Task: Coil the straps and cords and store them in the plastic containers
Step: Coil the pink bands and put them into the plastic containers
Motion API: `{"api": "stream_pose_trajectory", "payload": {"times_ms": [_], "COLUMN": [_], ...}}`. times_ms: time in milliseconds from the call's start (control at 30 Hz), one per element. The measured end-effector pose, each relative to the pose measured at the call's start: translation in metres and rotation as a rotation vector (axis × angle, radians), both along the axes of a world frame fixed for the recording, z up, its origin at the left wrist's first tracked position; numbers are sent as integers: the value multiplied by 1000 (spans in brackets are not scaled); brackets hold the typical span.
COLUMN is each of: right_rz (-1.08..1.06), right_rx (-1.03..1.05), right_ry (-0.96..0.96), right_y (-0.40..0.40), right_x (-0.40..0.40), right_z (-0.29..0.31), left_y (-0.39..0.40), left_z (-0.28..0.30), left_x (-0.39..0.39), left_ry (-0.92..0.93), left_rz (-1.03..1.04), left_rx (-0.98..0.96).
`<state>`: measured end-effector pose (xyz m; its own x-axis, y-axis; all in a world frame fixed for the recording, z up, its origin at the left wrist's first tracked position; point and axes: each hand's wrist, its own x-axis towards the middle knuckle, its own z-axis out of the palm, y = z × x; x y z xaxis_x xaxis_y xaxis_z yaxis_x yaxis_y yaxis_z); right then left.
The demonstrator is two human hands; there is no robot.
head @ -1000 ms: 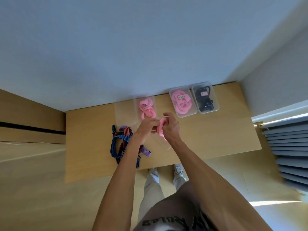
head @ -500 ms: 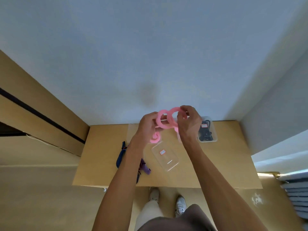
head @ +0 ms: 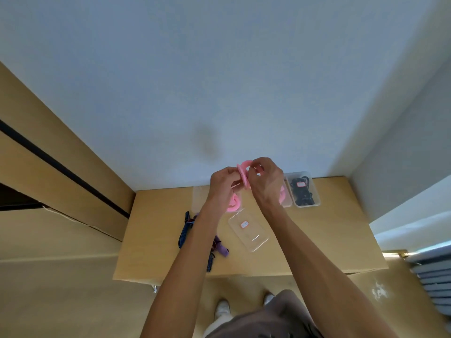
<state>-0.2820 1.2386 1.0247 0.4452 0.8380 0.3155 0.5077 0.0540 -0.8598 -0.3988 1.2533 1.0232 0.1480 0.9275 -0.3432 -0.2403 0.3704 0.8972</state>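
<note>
Both hands up above the light wooden table (head: pixel 317 240), working a flat pink strap (head: pixel 244 178) held edge-on between them. Left hand (head: pixel 223 184) has fingers curled round the near side of the loop; right hand (head: pixel 267 181) pinches the far side, thumb and fingers closed on it. Strap is in the air, not touching the table, roughly over the back row of containers.

Step in hand, as I read it: winding the pink strap into a coil. To do it well, keep one hand as a fixed anchor, feed turns with the other, keep the band flat so it doesn't twist, and keep the coil small enough for the box footprint. Don't ease the pinch until it's over a container, since flat strap likely springs open.

Storage: clear plastic lid with a red label (head: pixel 247 231) lies loose mid-table, below the hands. Clear plastic container holding black cord (head: pixel 303 191) sits at the back right, against the wall. Pink coils already boxed next to it (head: pixel 283 196), plus another pink coil (head: pixel 233 203) behind the left wrist; its box walls are hard to make out.

Blue and red striped straps with a purple piece (head: pixel 188 230) are piled at left, still uncoiled.

Room: wall right behind the boxes, so lower in from the front. Bare table at right and front; front edge is close to the strap pile.
</note>
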Motion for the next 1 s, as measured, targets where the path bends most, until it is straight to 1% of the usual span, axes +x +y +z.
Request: {"api": "stream_pose_trajectory", "payload": {"times_ms": [100,200,233,300,367,433,467,567,633,700,767,833,933,1000], "right_rz": [-26,-36,-29,-27,-10,15,22,104,156,115,33,-24,-87,-74], "right_rx": [-7,-6,-18,-60,-116,-177,-205,-252,-247,-234,-248,-272,-355,-482], "right_ry": [-36,-35,-26,-11,-9,-3,4,41,54,109,189,289,604,757], "right_y": [1,3,4,5,5,5,3,-5,-9,-8,-6,-5,-5,-6], "right_x": [-21,-39,-45,-54,-62,-67,-68,-75,-78,-73,-64,-57,-49,-41], "right_z": [-6,-13,-15,-19,-19,-19,-19,-20,-20,-20,-19,-20,-26,-31], "left_y": [9,19,21,22,19,16,15,14,13,13,14,13,12,8], "left_z": [-10,-23,-27,-36,-42,-46,-46,-38,-28,-20,-11,0,8,11], "left_x": [-29,-54,-61,-71,-79,-83,-84,-82,-80,-80,-78,-73,-68,-66], "left_ry": [-8,166,183,218,292,283,285,379,369,389,324,186,-30,-183], "left_rz": [-37,30,31,-39,-161,-195,-178,-111,-116,-146,-183,-180,-98,-74], "left_rx": [-34,-59,-73,-79,-43,-37,-12,166,240,298,271,157,-46,-127]}}
